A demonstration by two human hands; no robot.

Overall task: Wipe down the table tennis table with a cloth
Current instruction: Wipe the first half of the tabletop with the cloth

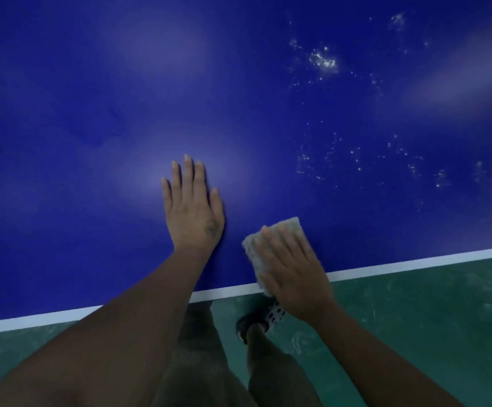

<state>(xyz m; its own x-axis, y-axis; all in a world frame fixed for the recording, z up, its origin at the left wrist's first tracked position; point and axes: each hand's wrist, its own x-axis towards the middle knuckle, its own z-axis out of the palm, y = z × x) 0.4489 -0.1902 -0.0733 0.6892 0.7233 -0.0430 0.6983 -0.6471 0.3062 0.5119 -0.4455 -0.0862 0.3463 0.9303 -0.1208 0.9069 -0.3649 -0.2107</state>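
While the left hand (193, 210) lies flat, fingers straight, on the blue table-tennis counter (91, 113), the right hand (294, 274) presses open-palmed. Under it lies a pale folded cloth (285, 226).

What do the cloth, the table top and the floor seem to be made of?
Cloth: soft pale fabric, perhaps microfibre; it looks folded, with fuzzy edges, under the right hand.
Table top: hard board with satin blue paint; it reflects light softly.
Floor: smooth green coating, scuffed; the material is unclear.
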